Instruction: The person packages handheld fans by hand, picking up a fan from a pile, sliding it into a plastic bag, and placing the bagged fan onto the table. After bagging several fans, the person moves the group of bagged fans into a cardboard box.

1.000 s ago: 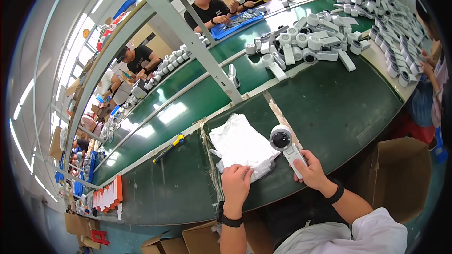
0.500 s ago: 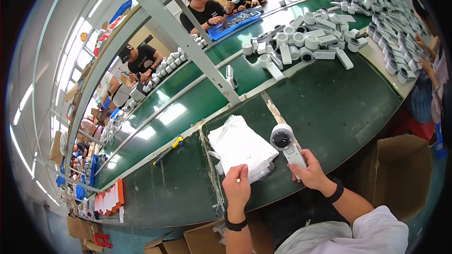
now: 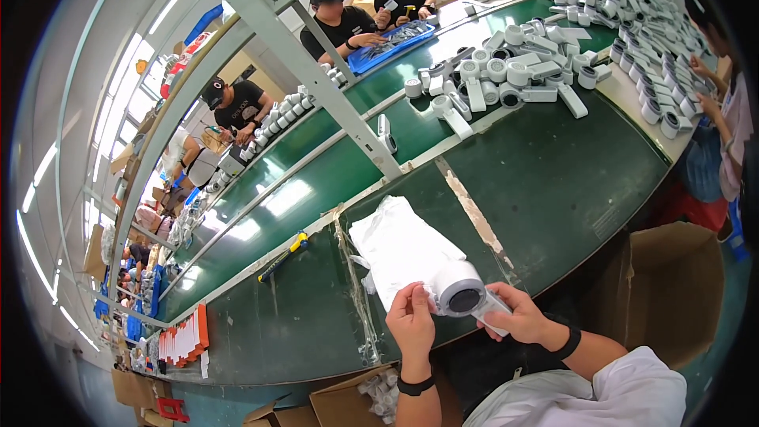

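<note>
A white handheld device (image 3: 456, 278) with a round head, a dark round face and a straight handle is tilted over the near edge of the bench. My right hand (image 3: 520, 318) grips its handle. Closed in a pinch, my left hand (image 3: 411, 326) has its fingertips at the left side of the round head. What those fingertips pinch, if anything, is too small to make out. Just beyond both hands lies a stack of white plastic bags (image 3: 403, 241), its near right corner partly covered by the device.
Similar devices (image 3: 506, 71) are heaped at the far right. A yellow-and-black cutter (image 3: 283, 256) lies left of the bags. Orange-and-white cards (image 3: 183, 336) stand far left. A metal post (image 3: 316, 79) rises behind the bench. Cardboard boxes (image 3: 672, 292) stand below; co-workers sit across the belt.
My right hand has tipped the device over and brought its head left and nearer, against my left fingertips. My left hand has shifted slightly right and nearer.
</note>
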A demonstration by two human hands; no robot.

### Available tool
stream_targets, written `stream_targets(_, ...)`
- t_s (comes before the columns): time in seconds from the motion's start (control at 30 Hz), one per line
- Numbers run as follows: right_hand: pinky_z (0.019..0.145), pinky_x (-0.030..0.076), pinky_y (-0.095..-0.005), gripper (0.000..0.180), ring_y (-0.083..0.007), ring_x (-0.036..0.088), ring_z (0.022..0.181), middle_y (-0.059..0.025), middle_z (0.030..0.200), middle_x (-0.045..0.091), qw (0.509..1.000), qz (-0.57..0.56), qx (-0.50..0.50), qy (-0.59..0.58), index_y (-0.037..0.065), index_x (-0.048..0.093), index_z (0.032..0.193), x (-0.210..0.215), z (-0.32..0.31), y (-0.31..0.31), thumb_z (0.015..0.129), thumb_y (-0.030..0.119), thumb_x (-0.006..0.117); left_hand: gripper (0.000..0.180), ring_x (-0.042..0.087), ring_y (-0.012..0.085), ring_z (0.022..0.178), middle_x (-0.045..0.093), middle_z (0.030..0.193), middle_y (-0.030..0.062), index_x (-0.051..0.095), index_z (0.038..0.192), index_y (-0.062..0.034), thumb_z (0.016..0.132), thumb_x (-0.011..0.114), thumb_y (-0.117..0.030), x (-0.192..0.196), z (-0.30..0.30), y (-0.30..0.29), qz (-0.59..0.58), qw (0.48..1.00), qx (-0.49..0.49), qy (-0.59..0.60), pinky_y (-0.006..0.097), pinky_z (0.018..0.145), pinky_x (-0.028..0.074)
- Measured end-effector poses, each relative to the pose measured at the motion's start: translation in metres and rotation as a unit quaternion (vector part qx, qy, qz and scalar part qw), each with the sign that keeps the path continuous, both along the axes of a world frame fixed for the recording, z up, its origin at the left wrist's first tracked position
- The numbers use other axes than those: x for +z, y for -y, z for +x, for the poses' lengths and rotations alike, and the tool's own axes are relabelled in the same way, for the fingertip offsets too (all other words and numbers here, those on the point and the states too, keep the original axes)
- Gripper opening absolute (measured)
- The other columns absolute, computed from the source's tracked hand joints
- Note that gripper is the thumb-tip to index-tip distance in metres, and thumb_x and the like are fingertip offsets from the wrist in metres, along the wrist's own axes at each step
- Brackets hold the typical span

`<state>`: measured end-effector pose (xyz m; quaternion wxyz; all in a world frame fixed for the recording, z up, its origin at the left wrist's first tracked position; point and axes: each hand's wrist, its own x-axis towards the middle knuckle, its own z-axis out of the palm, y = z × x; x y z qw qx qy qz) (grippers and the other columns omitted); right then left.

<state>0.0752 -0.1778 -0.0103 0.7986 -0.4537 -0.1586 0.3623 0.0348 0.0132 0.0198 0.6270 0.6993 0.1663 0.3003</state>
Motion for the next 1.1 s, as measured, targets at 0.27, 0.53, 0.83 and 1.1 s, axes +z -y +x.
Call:
stream_targets(0.27,0.055,0.049,-0.0241,0.086,-0.0104,0.058,0.061,-0.0078,0.085,0.066,0.957,-0.171,0.178,0.155,0.01,0.011,0.153,0.031,0.022,0.021,0.088,0.015,0.067,0.019,0.057,0.0094,0.066,0.063,0.076,0.0037,0.066,0.099,0.0043,0.093,0.066,-0.014,0.001,-0.01,-0.016,-0.055,0.997,-0.046,-0.029,0.021,0.06,0.045)
stream_targets(0.53,0.054,0.047,-0.0231,0.076,-0.0079,0.054,0.06,-0.0045,0.086,0.063,0.945,-0.208,0.214,0.135,0.016,0.01,0.155,0.029,0.037,0.01,0.096,0.024,0.057,0.011,0.054,0.0066,0.069,0.063,0.083,0.0018,0.067,0.093,0.0029,0.093,0.064,-0.008,0.007,-0.022,-0.034,0.065,0.993,-0.096,-0.015,0.019,0.064,0.042)
stream_targets(0.83,0.052,0.049,-0.0237,0.072,-0.0089,0.056,0.061,-0.0041,0.085,0.063,0.936,-0.28,0.137,0.163,0.017,0.022,0.153,0.035,0.023,-0.005,0.094,0.027,0.061,0.008,0.06,0.0226,0.072,0.062,0.085,0.0109,0.069,0.092,-0.0012,0.084,0.071,-0.005,0.024,-0.029,-0.018,0.297,0.954,-0.039,0.012,0.029,0.065,0.047)
stream_targets(1.1,0.05,0.051,-0.0262,0.074,-0.0128,0.063,0.063,-0.0137,0.096,0.067,0.981,-0.187,-0.019,0.051,0.002,0.019,0.15,0.01,0.008,-0.025,0.091,0.02,0.061,0.013,0.06,0.0275,0.074,0.061,0.082,0.0113,0.069,0.091,-0.0019,0.079,0.072,-0.001,0.015,-0.03,0.021,0.445,0.883,-0.131,0.064,0.034,0.065,0.049)
